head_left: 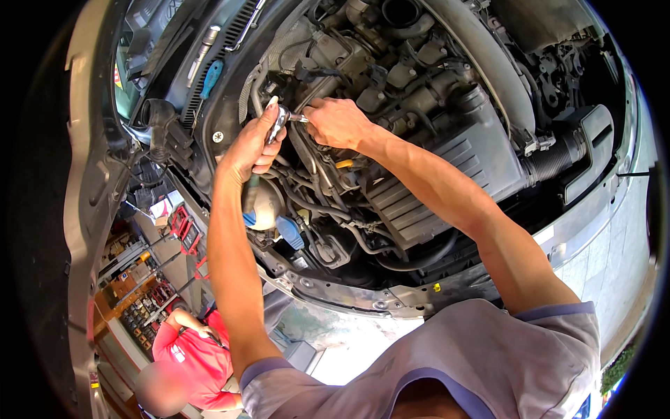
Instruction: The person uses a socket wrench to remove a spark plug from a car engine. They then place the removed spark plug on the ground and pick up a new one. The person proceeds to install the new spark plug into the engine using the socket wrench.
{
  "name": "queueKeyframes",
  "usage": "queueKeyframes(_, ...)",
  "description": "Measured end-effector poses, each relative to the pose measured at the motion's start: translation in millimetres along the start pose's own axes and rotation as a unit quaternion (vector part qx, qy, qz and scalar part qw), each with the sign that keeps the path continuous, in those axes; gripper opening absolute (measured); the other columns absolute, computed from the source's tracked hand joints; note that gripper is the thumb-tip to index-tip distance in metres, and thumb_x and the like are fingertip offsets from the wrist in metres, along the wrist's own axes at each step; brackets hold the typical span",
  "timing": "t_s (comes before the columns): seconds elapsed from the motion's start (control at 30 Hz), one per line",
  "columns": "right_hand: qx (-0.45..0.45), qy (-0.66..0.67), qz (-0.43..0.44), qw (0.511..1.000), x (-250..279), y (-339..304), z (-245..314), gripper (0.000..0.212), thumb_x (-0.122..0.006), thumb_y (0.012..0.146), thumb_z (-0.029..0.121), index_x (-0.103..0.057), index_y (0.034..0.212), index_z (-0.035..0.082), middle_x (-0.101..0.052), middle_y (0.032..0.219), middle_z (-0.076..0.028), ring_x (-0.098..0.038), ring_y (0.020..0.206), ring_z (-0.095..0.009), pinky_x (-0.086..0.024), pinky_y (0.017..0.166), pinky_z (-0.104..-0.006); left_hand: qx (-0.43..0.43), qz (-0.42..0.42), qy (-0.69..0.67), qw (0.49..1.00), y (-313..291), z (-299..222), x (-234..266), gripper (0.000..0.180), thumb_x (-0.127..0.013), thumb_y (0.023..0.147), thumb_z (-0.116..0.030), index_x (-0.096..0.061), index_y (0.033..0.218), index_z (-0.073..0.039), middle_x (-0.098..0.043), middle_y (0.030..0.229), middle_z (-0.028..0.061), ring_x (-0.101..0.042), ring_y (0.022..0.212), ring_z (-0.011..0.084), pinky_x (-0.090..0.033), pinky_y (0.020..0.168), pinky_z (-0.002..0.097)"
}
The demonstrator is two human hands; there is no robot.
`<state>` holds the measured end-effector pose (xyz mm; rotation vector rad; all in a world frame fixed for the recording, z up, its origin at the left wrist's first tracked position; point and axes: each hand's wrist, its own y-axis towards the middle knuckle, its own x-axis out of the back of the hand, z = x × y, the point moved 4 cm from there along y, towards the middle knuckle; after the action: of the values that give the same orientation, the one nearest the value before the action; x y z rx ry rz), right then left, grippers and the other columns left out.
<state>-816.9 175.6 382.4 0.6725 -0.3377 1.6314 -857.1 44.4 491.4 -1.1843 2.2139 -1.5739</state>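
Over the open engine bay, my left hand point(252, 148) is closed around a ratchet wrench point(280, 120). Its chrome head sticks out past my thumb, and the dark green handle point(250, 194) runs down below my palm. My right hand point(338, 123) meets it from the other side, fingers pinched on the short metal socket point(299, 118) at the ratchet's head. The socket's far end is hidden by those fingers. Hoses and wiring point(315, 183) of the engine lie just beneath both hands.
A blue-handled screwdriver point(211, 78) and a chrome ratchet tool point(204, 52) rest on the cowl. Right of my hands sits a black ribbed engine cover box point(447, 183). Below is a pale reservoir point(265, 207) near a blue cap point(289, 232). A person in red point(199, 353) is at lower left.
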Motion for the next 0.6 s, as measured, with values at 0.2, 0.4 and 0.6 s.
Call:
queueKeyframes(0.2, 0.001, -0.016, -0.017, 1.000, 2, -6, 1, 0.026, -0.065, 0.074, 0.019, -0.065, 0.095, 0.005, -0.065, 0.097, -0.014, -0.065, 0.089, -0.035, -0.054, 0.073, -0.0453, 0.014, -0.008, -0.027, 1.000, -3, 5, -20, 0.058, -0.043, 0.090, -0.070, -0.047, 0.078, -0.014, -0.030, 0.054, -0.0095, -0.023, 0.039, 0.0032, -0.017, 0.036, 0.0215)
queueKeyframes(0.4, -0.009, 0.007, 0.010, 1.000, 1, -1, 2, 0.024, -0.066, 0.073, 0.020, -0.065, 0.092, 0.005, -0.065, 0.098, -0.014, -0.065, 0.091, -0.034, -0.053, 0.075, -0.0459, -0.017, -0.067, -0.040, 0.997, -5, 4, -25, 0.059, -0.038, 0.093, -0.068, -0.049, 0.083, -0.011, -0.029, 0.055, -0.0099, -0.022, 0.039, 0.0025, -0.017, 0.035, 0.0212)
queueKeyframes(0.6, 0.000, 0.002, 0.017, 1.000, 3, -2, 4, 0.023, -0.067, 0.074, 0.021, -0.067, 0.090, 0.006, -0.066, 0.095, -0.014, -0.066, 0.087, -0.035, -0.053, 0.073, -0.0455, -0.114, -0.195, -0.105, 0.968, -25, 4, -48, 0.047, -0.047, 0.099, -0.045, -0.060, 0.105, -0.001, -0.054, 0.070, 0.0023, -0.041, 0.045, 0.0063, -0.031, 0.038, 0.0225)
